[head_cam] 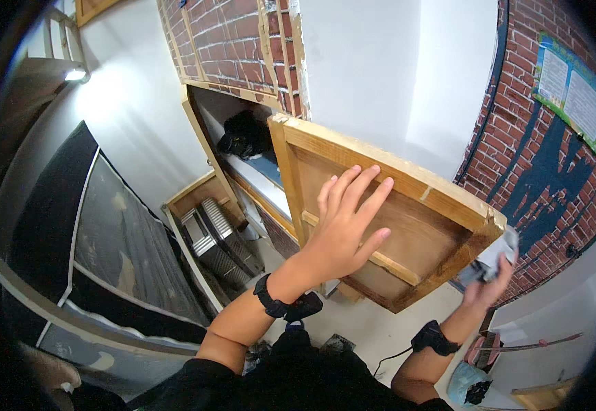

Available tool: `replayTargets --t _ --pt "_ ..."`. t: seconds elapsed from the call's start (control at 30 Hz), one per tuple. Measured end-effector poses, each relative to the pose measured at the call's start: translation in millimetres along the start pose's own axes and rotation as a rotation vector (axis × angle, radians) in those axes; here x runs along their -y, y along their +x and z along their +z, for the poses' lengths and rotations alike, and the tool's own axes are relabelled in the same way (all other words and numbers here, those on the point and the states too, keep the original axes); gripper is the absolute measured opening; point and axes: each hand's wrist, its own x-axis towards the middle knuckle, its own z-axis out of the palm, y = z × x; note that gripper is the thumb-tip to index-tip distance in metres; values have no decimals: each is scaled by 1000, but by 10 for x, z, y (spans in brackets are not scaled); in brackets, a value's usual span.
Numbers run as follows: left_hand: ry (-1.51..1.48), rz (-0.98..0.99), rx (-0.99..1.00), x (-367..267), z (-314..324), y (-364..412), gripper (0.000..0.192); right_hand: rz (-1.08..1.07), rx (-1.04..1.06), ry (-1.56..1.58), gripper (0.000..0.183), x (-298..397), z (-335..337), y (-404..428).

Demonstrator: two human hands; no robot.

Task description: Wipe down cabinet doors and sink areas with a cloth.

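Observation:
A wooden cabinet door with a pale, worn top edge stands swung out before me. My left hand lies against its inner side, fingers spread, tips reaching the upper frame rail. It grips nothing. At the door's far right edge, my right hand holds a crumpled grey-white cloth against the corner. The cloth is blurred, and part of it is hidden behind the frame. Behind the door is an open cabinet compartment with a black bundle inside.
Brick-patterned wallpaper covers the right wall, dark where torn, below a poster bearing writing. A ribbed dark and silver object stands low on the left, near a black-framed sheer panel. A brush and plastic bag lie lower right.

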Motion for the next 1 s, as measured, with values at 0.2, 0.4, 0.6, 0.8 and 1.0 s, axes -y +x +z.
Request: replayTargets --t 0.2,0.4,0.6,0.8,1.0 --pt "-255 -70 1 -40 40 -329 66 302 12 188 32 -382 0 -440" --pt "-545 -27 79 -105 45 -911 87 77 4 61 42 -281 178 -1448" --pt "-502 42 80 -104 -106 -1630 116 283 652 -87 63 -130 388 -1985" --pt "-609 -518 -45 -78 -410 -3131 77 222 1208 265 60 -611 1215 -2393" --pt "-389 -1057 -633 -86 -1182 -3540 49 115 1480 203 60 -1016 1993 -2826"
